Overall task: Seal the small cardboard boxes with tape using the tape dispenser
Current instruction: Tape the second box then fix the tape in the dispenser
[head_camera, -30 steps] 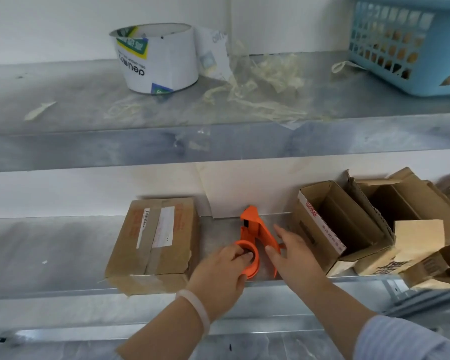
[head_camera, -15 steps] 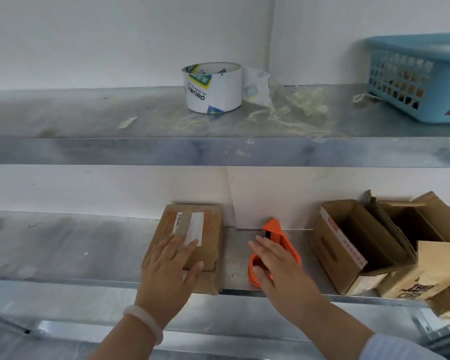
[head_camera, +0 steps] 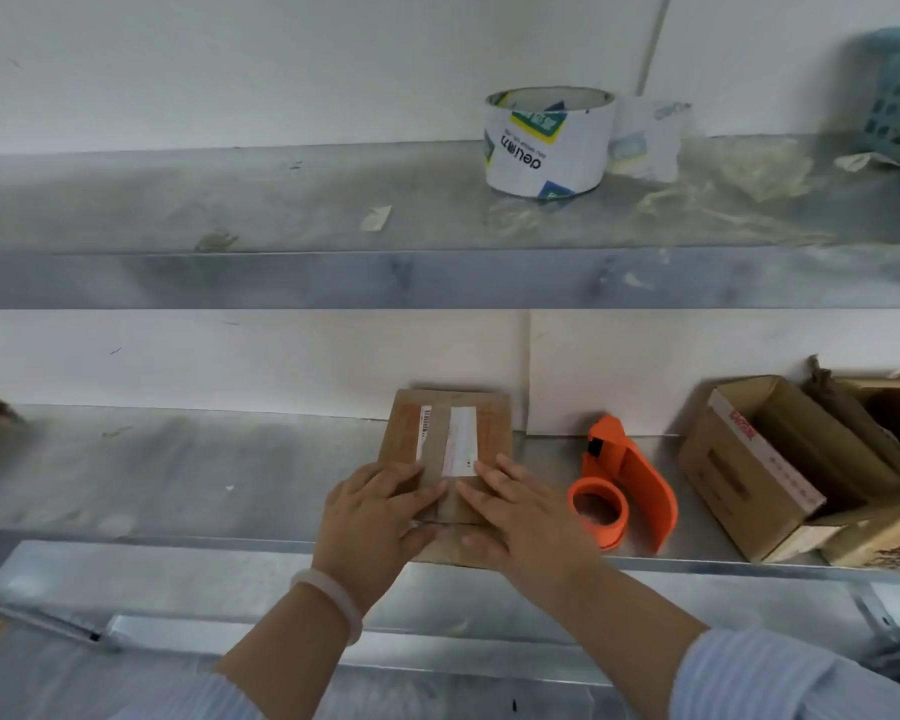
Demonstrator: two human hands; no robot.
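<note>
Both grips pressed flat on the small cardboard box

The left grip and right grip clamp nothing: their fingers lie straight on the box's near half, probably holding the flaps shut at the centre seam for taping. Beyond the fingertips are a barcode sticker and a white label, both too small to read. Just right of the right grip, the orange tape dispenser stands untouched on the shelf. Farther right is an open box with unreadable red print. Above, a tape roll reads "deli", upside down.
</note>
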